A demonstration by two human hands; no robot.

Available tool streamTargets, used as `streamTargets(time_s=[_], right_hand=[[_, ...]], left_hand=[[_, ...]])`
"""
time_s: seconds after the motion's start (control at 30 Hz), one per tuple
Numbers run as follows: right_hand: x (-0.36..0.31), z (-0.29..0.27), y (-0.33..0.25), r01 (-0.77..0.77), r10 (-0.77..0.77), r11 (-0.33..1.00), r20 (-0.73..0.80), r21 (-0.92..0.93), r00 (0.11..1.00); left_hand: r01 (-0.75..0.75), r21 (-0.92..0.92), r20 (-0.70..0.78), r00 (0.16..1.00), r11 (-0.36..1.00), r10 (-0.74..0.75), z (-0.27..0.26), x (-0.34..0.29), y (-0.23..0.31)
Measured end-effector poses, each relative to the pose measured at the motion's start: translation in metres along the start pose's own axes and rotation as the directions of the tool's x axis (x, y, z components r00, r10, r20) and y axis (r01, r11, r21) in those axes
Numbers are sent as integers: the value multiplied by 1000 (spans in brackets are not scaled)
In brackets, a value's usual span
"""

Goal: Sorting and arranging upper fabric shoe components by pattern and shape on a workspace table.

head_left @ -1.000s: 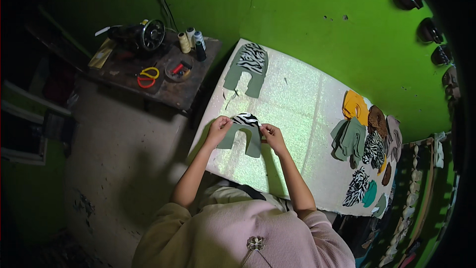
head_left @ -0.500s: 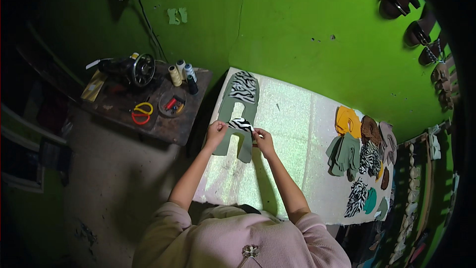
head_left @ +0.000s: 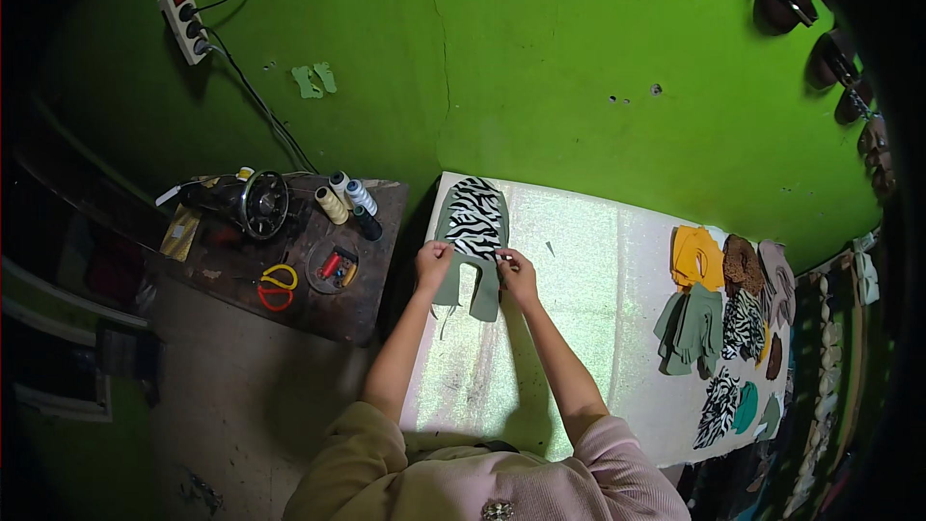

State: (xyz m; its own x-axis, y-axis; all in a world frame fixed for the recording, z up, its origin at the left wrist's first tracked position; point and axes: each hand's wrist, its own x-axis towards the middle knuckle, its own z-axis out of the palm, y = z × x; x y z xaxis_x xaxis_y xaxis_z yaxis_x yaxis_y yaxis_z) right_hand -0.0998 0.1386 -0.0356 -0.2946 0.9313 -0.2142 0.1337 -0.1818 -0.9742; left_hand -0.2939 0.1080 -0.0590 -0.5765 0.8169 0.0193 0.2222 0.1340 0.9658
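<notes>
Held piece: a flat, grey-green U-shaped piece (head_left: 485,299), smooth and matt with two straight legs, near the far-left corner of the desk (head_left: 569,347); its legs point to the near edge.
Left hand (head_left: 433,265): thumb and fingers pinched together on the held piece's left edge.
Right hand (head_left: 517,276): fingertips closed on its right edge.
Zebra panel (head_left: 476,214): black and white stripes, reaching toward the desk's far-left corner; hard to tell where the held piece ends and any piece under it begins.
Desk covering: pale, with a crinkled, greenish sheen.
Piles by the desk's right edge: mustard pieces (head_left: 696,259) and nubbly brown pieces (head_left: 742,264) toward the far edge; curved grey-green pieces (head_left: 696,328) and zebra pieces (head_left: 744,324) nearer; a teal piece (head_left: 746,407) close to the near-right corner.
Sewing desk (head_left: 328,316): dark, worn wood, left of the pale desk, bearing a black sewing machine (head_left: 214,200) with a spoked metal wheel.
Tools there: scissors (head_left: 279,276) with yellow and red loops near the front edge; thread cones (head_left: 331,205) and a round dish (head_left: 310,267) toward the right edge.
</notes>
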Motion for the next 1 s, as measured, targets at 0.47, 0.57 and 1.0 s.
streamTargets(time_s=[0.47, 0.57, 1.0], right_hand=[[26, 0, 6, 203, -233, 912, -42, -357, 972], [31, 1, 16, 275, -313, 887, -46, -371, 948], [31, 11, 0, 202, -244, 796, 2, -571, 970]], left_hand=[[11, 271, -55, 998, 962, 4, 15, 6, 14], [25, 318, -57, 998, 948, -7, 14, 6, 20], [-29, 472, 6, 1000, 881, 30, 11, 13, 17]])
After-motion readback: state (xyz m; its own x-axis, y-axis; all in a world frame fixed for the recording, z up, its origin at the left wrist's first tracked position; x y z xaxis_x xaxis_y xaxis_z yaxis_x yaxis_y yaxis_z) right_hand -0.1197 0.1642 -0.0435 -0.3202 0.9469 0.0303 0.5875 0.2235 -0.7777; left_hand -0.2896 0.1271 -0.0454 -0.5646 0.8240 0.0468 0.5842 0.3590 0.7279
